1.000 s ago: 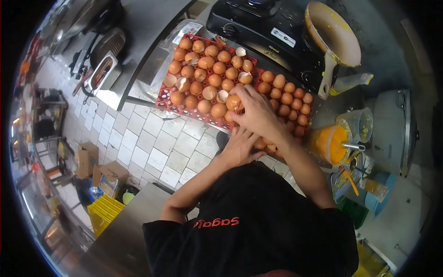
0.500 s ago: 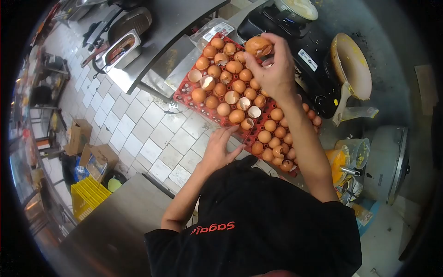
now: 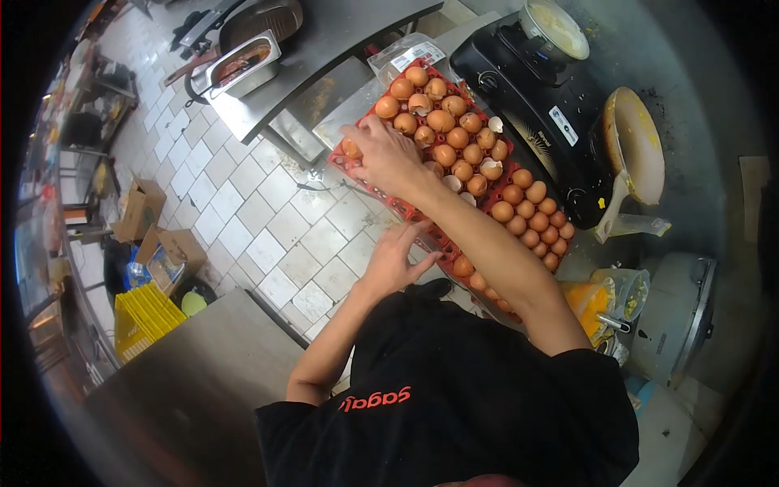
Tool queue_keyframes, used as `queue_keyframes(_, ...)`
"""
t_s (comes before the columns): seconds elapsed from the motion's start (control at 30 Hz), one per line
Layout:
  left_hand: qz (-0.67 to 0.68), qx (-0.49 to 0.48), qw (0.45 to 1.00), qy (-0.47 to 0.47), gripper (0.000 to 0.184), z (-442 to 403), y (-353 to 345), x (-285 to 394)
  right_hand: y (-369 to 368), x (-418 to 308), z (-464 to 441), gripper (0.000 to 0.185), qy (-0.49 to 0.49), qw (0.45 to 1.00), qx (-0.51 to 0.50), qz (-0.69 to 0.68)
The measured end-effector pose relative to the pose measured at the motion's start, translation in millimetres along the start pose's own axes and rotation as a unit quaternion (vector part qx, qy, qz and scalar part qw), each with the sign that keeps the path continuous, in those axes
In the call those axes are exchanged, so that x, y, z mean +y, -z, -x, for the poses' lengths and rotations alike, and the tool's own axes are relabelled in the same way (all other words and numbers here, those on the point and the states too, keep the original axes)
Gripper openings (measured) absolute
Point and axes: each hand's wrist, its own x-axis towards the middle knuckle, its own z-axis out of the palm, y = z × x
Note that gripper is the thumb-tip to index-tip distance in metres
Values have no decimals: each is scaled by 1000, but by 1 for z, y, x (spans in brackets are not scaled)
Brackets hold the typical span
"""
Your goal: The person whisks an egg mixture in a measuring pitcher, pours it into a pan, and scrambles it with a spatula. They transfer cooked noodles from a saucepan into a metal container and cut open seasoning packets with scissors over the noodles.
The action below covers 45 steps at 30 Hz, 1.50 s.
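My right hand reaches across to the left corner of the red egg tray. Its fingers are closed around a brown eggshell low over the tray's end slots. Brown eggs and cracked shells crowd the rest of this tray, among them a broken shell with its pale inside showing. My left hand lies at the near edge of the trays, thumb and fingers apart, fingertips touching the rim. A second group of brown eggs sits in red tray slots to the right, partly hidden by my right forearm.
A black gas stove stands behind the trays, carrying a pot. A frying pan leans at its right. Bagged yellow liquid is near my right elbow. A steel table holds a metal food pan.
My right hand has moved left with the eggshell, from above the far right of the tray down to its left corner. The left hand has stayed at the near edge. The view has shifted slightly.
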Motion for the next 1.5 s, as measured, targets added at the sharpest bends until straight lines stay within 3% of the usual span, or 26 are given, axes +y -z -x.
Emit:
queue_keyframes(0.17, 18, 36, 999, -3, 51, 7, -1, -2, 36, 3, 43, 40, -9, 987, 133, -91)
queue_keyframes(0.23, 27, 39, 999, -16, 45, 6, -11, -5, 65, 12, 87, 21, -41, 989, 120, -81)
queue_keyframes(0.37, 97, 6, 995, -12, 32, -2, -46, -9, 138, 9, 203, 13, -140, 969, 168, -110)
queue_keyframes(0.4, 59, -6, 998, -18, 28, -8, -50, 0, 154, 2, 234, 13, -217, 951, 178, -132)
queue_keyframes(0.47, 85, -75, 994, -10, 26, -23, -61, 21, 185, -14, 301, 13, -348, 895, 195, -198)
queue_keyframes(0.57, 65, -183, 980, 34, 30, -46, -75, 81, 230, -41, 411, 18, -428, 824, 349, -127)
queue_keyframes(0.67, 82, -118, 974, -175, 36, -57, -114, 120, 255, -46, 516, 22, -442, 686, 578, -29)
queue_keyframes(0.73, 81, -136, 969, -191, 41, -54, -135, 145, 248, -19, 596, 27, -534, 552, 636, 73)
queue_keyframes(0.8, 67, -138, 970, -189, 41, -43, -162, 164, 219, 27, 665, 31, -551, 514, 653, 77)
queue_keyframes(0.83, 93, -132, 965, -205, 32, -37, -172, 193, 216, 39, 681, 33, -560, 496, 659, 78)
queue_keyframes(0.93, 172, -246, 951, -69, 21, -5, -213, 195, 209, 69, 687, 35, -610, 500, 615, 16)
queue_keyframes(0.97, 160, -230, 951, -134, 15, 4, -228, 201, 213, 81, 694, 31, -591, 559, 581, -33)
queue_keyframes(1.0, 183, -266, 943, -77, 17, 17, -238, 209, 219, 91, 701, 27, -568, 615, 541, -82)
queue_keyframes(1.07, 73, -362, 926, -78, 21, 33, -255, 207, 243, 86, 694, 24, -549, 690, 455, -123)
queue_keyframes(1.17, 71, -506, 857, -73, 27, 49, -278, 247, 270, 75, 687, 20, -465, 790, 386, -103)
queue_keyframes(1.2, 104, -540, 833, -56, 34, 56, -293, 260, 270, 71, 687, 19, -428, 821, 370, -84)
queue_keyframes(1.23, 70, -588, 799, -103, 53, 54, -310, 279, 269, 70, 689, 19, -417, 834, 358, -48)
queue_keyframes(1.3, 72, -511, 840, -164, 83, 70, -358, 304, 265, 70, 693, 17, -387, 860, 331, 27)
queue_keyframes(1.37, 65, -399, 885, -232, 103, 77, -417, 288, 257, 72, 694, 18, -412, 831, 372, 43)
queue_keyframes(1.43, 68, -290, 913, -278, 100, 66, -463, 290, 242, 75, 698, 22, -442, 808, 385, 55)
queue_keyframes(1.5, 84, -265, 922, -268, 95, 59, -481, 296, 235, 76, 693, 25, -449, 782, 425, 81)
